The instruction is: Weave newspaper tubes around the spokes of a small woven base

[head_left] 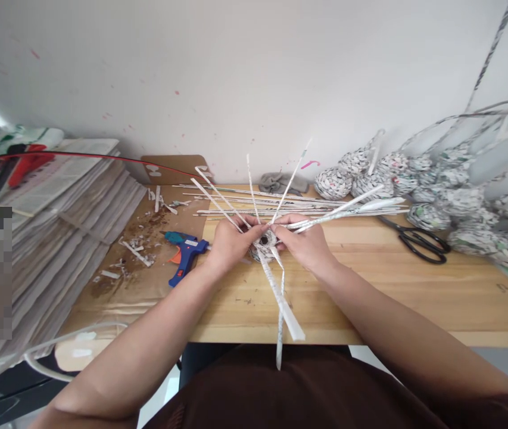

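Between my hands is a small woven ball of rolled newspaper (262, 255), with a dark round opening on top. Long rolled paper strips (276, 286) stick out of it on all sides, two of them hanging toward me over the table edge. My left hand (234, 239) grips the ball's left side, thumb at the rim of the opening. My right hand (302, 239) pinches paper strips at the right of the opening, its fingertips close to the left thumb. The fingers partly hide the weave.
A blue glue gun (186, 253) lies left of my hands beside paper scraps (135, 253). Stacked newspapers (102, 202) stand at the left. Loose paper rolls (236, 199) lie behind. Black scissors (423, 243) and several woven paper balls (427, 215) are at the right, near the wall.
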### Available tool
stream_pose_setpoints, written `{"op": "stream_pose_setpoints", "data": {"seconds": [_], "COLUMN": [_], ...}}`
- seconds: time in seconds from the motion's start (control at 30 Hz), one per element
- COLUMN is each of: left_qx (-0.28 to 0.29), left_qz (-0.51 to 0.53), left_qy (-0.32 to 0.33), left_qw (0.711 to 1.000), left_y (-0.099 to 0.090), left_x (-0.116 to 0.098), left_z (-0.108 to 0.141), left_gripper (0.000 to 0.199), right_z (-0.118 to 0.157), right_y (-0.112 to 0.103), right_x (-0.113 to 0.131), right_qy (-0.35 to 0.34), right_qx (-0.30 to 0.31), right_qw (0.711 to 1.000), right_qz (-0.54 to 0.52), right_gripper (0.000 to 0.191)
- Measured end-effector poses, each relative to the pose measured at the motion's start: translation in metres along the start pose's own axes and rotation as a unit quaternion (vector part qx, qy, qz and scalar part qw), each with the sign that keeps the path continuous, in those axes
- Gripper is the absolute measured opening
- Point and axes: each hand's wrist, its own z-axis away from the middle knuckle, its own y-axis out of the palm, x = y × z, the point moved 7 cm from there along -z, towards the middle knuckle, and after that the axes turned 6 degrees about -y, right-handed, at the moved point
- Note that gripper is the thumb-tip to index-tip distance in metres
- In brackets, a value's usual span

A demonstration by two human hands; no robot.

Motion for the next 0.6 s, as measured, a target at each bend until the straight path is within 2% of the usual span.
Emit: {"op": "stream_pose_setpoints", "data": {"seconds": [0.13,0.23,0.47,0.6], "left_qx": [0.014,0.024,0.037,0.029], "left_qz": [0.026,0.028,-0.010,-0.004], "left_qy": [-0.009,-0.013,0.008,-0.004], "left_qw": [1.000,0.999,0.999,1.000], "left_y": [0.000,0.001,0.004,0.004], "left_x": [0.001,0.001,0.001,0.003], "left_z": [-0.001,-0.001,-0.002,-0.003], "left_gripper": [0.035,0.034,0.031,0.028], "right_z": [0.001,0.002,-0.001,-0.006], "right_y": [-0.002,-0.003,-0.006,-0.013], "right_x": [0.005,0.005,0.003,0.013], "right_qy": [-0.044,-0.044,0.042,0.021], "right_qx": [-0.009,-0.011,-0.009,-0.008], "right_qw": [0.997,0.997,0.997,0.994], "right_qz": [0.061,0.060,-0.070,-0.106], "right_gripper": [0.015,0.015,0.033,0.033]}}
